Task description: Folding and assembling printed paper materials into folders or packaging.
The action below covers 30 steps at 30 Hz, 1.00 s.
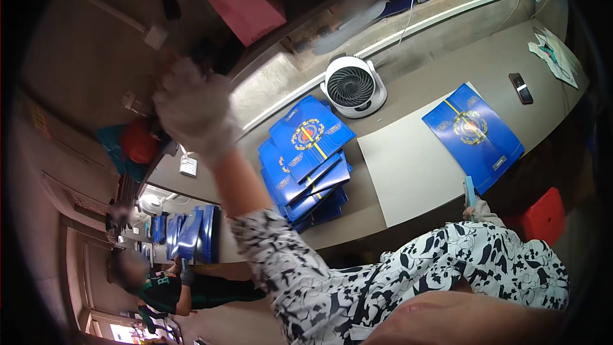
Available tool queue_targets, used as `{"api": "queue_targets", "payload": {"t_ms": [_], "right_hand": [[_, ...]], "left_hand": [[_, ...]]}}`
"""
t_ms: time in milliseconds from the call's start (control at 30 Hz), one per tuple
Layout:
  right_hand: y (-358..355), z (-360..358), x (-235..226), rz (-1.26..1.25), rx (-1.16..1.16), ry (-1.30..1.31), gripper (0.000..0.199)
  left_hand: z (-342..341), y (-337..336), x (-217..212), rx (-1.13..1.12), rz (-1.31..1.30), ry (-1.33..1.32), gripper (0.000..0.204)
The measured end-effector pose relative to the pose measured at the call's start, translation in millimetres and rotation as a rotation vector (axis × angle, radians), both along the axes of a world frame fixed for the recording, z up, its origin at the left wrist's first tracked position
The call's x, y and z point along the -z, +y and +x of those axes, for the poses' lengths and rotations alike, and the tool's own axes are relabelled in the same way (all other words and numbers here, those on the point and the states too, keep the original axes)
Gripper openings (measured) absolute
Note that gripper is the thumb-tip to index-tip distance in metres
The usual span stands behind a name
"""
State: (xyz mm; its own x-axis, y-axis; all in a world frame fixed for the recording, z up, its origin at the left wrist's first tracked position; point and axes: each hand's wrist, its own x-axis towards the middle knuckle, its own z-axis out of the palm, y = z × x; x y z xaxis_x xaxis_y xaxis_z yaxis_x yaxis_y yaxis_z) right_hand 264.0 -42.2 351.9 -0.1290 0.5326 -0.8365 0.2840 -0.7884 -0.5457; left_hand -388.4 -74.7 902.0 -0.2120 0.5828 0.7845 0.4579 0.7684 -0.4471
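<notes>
My left hand (pixel 195 112), in a pale glove, is raised high at the left, off the table. Motion smears its fingers, so I cannot make out their pose. Low at the right, my right hand (pixel 483 209), also gloved, grips a light-blue flat strip-like tool (pixel 470 190) that stands up by the table edge. Just beyond it lies a glossy blue printed sheet (pixel 472 131) with a yellow stripe and round emblem, partly over a large pale board (pixel 408 176). Left of the board rises an uneven stack of similar blue sheets (pixel 310 134).
A white round fan (pixel 352 86) stands behind the stack. A phone (pixel 520 88) and papers with a cord (pixel 554 54) lie at the far right. A red stool (pixel 543 217) is beside me. At left, a co-worker (pixel 163 291) handles more blue sheets (pixel 189 233).
</notes>
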Motion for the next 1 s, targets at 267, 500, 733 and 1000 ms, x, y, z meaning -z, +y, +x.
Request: {"api": "queue_targets", "payload": {"t_ms": [267, 500, 733, 1000], "right_hand": [[40, -43, 0, 0.021, -0.131, 0.190, 0.018], [59, -47, 8, 0.002, -0.118, 0.356, 0.019], [103, -34, 33, 0.003, -0.082, 0.614, 0.019], [183, -65, 13, 0.120, 0.211, 0.557, 0.026]], "left_hand": [[5, -91, -54, 0.325, 0.007, 0.151, 0.017], [177, -190, 100, 0.194, 0.145, 0.350, 0.030], [302, -202, 195, 0.605, 0.016, 0.069, 0.037], [311, -63, 322, 0.952, 0.060, -0.310, 0.028]]}}
